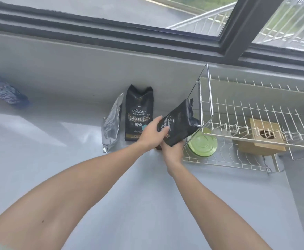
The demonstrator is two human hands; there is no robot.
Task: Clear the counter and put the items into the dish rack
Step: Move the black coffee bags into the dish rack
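Both hands hold a black coffee bag, tilted, just left of the wire dish rack. My left hand grips its upper face. My right hand clasps its bottom end. A second black coffee bag stands against the grey wall, and a silver foil bag leans beside it on the left. On the rack's lower level sit a green round lid and a wooden box with a round hole.
A blue-labelled bottle lies far left by the wall. The grey counter spreads below my arms. A dark-framed window runs above the wall.
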